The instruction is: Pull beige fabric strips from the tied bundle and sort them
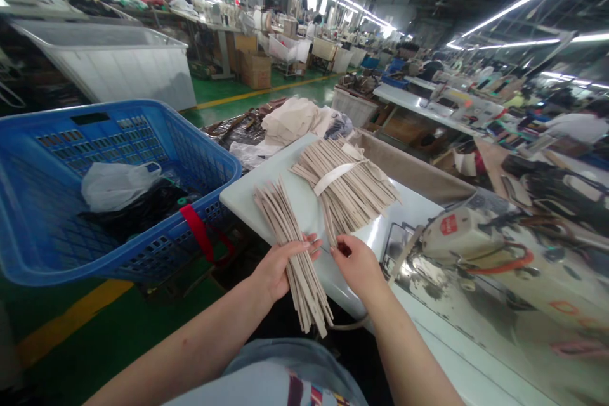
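My left hand (284, 264) is wrapped round a bundle of beige fabric strips (304, 285), whose ends fan out above and below the fist. Close beside it, my right hand (356, 261) pinches the lower end of a beige strip (329, 221) at the edge of a larger pile. That pile of beige strips (349, 193) lies on the pale table (257, 181), with a wider light band (335, 177) across it. The fingertips of both hands are near each other but apart.
To the right stands a sewing machine (457, 235). A blue plastic basket (190, 158) on the left holds white and black bags, with a red strap (197, 231) on its rim. Beige cloth (297, 120) is heaped behind the table. A white bin (118, 54) stands farther back.
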A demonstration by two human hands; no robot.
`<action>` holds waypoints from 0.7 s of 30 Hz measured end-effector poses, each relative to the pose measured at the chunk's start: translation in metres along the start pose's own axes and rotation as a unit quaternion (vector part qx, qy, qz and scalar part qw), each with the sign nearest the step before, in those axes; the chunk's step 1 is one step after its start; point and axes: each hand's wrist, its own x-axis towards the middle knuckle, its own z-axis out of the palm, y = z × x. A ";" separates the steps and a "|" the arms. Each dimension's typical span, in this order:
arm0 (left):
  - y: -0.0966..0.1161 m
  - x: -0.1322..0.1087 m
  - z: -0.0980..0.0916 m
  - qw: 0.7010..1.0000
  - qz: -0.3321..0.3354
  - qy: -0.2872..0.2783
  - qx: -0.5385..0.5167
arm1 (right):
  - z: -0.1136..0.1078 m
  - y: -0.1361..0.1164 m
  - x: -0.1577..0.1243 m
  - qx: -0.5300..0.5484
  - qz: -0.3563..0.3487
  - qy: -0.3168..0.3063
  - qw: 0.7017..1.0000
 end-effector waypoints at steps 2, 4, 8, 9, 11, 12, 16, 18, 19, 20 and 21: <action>-0.002 0.004 0.003 1.000 -0.003 0.009 0.008 | 0.001 0.002 -0.013 0.059 0.007 0.004 0.998; -0.004 0.007 0.006 1.000 -0.012 0.009 0.014 | 0.002 0.001 -0.025 0.116 0.009 -0.001 0.993; -0.006 0.012 0.011 0.997 -0.056 -0.011 0.054 | 0.001 -0.005 -0.046 0.155 0.014 -0.024 0.987; -0.006 0.013 0.012 0.996 -0.063 -0.011 0.066 | -0.001 -0.005 -0.049 0.160 0.016 -0.031 0.986; -0.008 0.015 0.013 0.994 -0.068 -0.001 0.082 | -0.003 -0.003 -0.051 0.191 0.013 -0.051 0.980; -0.009 0.015 0.014 0.994 -0.069 0.004 0.088 | -0.004 -0.001 -0.051 0.219 0.009 -0.063 0.974; -0.009 0.014 0.017 0.993 -0.060 0.036 0.097 | -0.009 0.011 -0.039 0.289 0.024 -0.092 0.952; -0.008 0.013 0.019 0.993 -0.048 0.053 0.092 | -0.011 0.012 -0.030 0.230 0.034 -0.055 0.971; -0.008 0.012 0.019 0.994 -0.044 0.057 0.088 | -0.012 0.010 -0.026 0.173 0.033 -0.022 0.984; -0.007 0.011 0.019 0.994 -0.043 0.058 0.086 | -0.012 0.008 -0.021 0.105 0.029 0.016 0.994; -0.006 0.010 0.019 0.994 -0.043 0.059 0.085 | -0.012 0.005 -0.016 0.031 0.025 0.052 0.998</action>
